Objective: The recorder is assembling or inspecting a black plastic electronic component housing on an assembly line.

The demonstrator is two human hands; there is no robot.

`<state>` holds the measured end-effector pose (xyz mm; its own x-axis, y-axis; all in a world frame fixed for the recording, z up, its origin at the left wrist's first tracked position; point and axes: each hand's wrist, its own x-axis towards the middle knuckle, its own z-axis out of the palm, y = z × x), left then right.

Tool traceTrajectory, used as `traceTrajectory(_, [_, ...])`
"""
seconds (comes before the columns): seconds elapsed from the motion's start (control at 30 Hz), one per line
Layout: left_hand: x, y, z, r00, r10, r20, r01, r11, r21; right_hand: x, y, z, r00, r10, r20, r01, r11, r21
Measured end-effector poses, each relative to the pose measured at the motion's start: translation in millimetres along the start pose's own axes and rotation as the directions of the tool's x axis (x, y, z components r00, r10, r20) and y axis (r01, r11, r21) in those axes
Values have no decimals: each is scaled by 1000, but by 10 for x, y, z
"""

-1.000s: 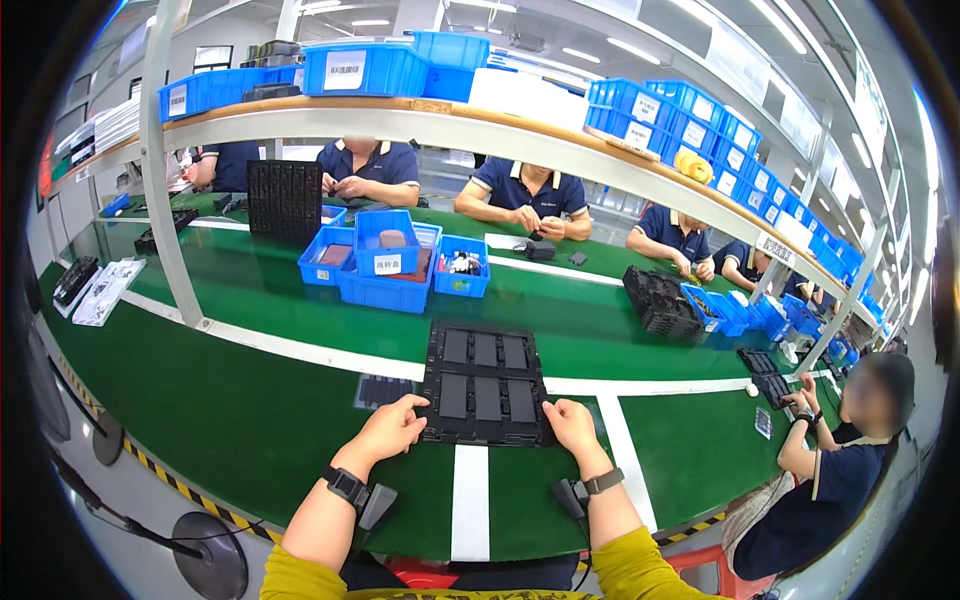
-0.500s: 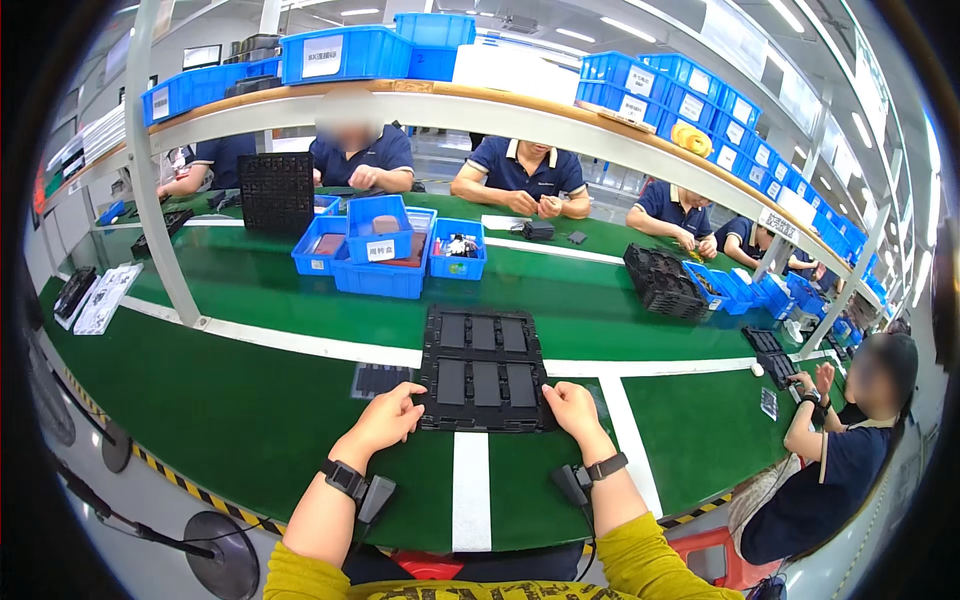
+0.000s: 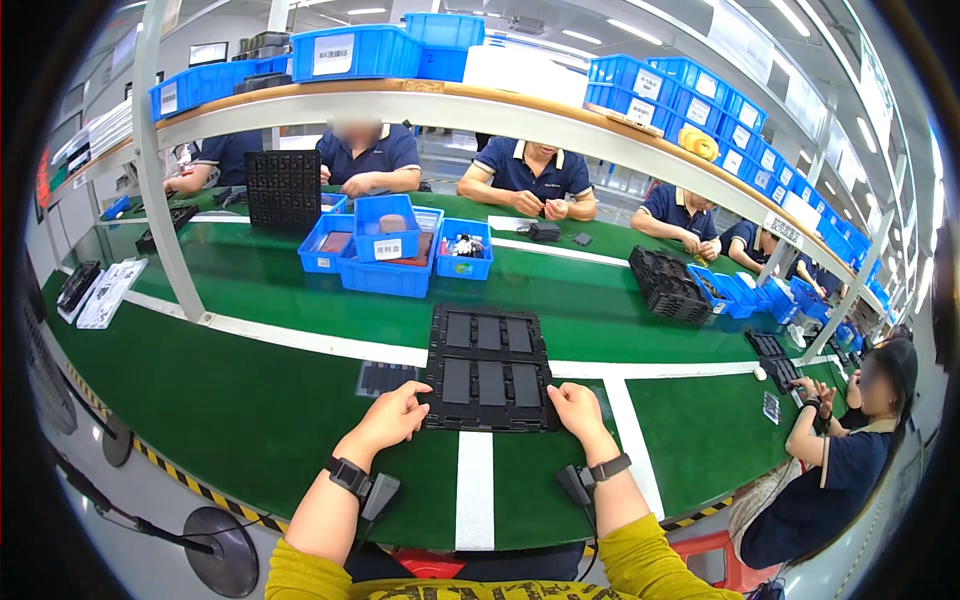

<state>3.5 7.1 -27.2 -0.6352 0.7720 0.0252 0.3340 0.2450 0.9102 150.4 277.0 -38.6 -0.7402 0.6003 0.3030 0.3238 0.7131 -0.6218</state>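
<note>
Gripping the near corners of the black tray (image 3: 489, 368), left hand (image 3: 392, 415) and right hand (image 3: 580, 409) pinch its edge. Tray lies flat on the green tabletop (image 3: 250, 400), all six pockets apparently filled; blue bins (image 3: 395, 245) beyond.

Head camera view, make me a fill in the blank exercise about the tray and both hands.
1. Both hands grip the black tray at its ____ corners.
2. The tray lies on a ____ table.
3. The left hand and right hand each wear a ____ at the wrist.

Missing words: near; green; black band
</note>
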Motion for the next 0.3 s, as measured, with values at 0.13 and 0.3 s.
traceTrajectory(0.13, [6, -14, 4, 1000, -6, -1, 6, 1000, 15, -3, -63, -49, 995, 70, 65, -67, 997, -44])
traceTrajectory(0.3, [10, -19, -1, 1000, -2, 4, 1, 1000, 27, 7, -20, -27, 996, 60, 64, -58, 998, -34])
